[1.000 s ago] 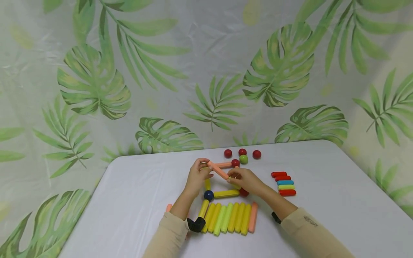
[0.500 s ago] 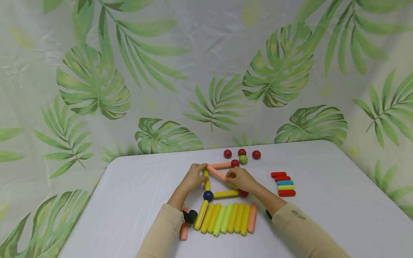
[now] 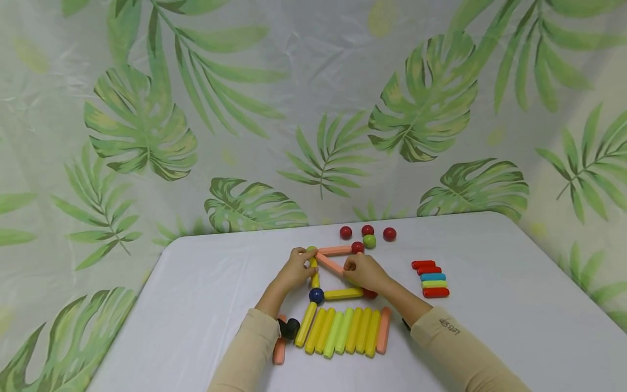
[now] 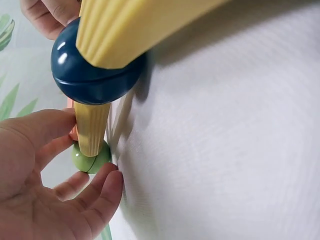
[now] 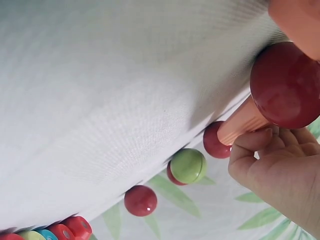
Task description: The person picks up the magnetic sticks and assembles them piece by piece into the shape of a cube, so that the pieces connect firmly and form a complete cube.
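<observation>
Step, judged: fitting diagonal salmon stick (image 3: 330,263) | right hand (image 3: 366,272) pinches its near-right end | left hand (image 3: 294,270) grips green ball (image 4: 85,161) at far-left end | next likely: press firmly, ball braced

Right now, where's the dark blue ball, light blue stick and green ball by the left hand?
Dark blue ball (image 3: 317,295): head view, its middle.
Light blue stick (image 3: 433,277): head view, mid-length.
Green ball (image 4: 89,164): left wrist view, its lower front.
</observation>
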